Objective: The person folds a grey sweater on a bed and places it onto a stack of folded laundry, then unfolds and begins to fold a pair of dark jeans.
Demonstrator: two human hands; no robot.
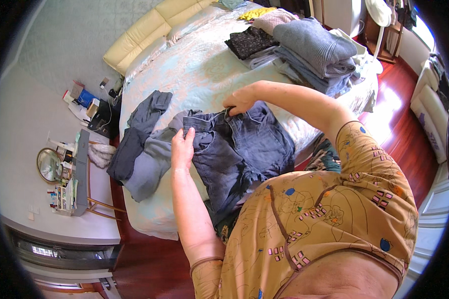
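Note:
A pair of dark grey-blue denim shorts (234, 147) hangs spread between my two hands at the near edge of the bed, its waistband toward the far side. My left hand (183, 147) pinches the left end of the waistband, thumb on top. The fingers of my right hand (242, 101) close on the waistband near its middle, beside the fly. To the left, a dark garment (129, 149) and a grey garment (149, 172) lie on the bed, the dark one partly over the grey.
Folded clothes, among them a grey-blue knit (314, 42) and a black patterned piece (252, 44), are stacked on the far right of the bed (194, 74). A side table (82, 169) with a round mirror (50, 165) stands left. Red wooden floor (391, 107) shows at right.

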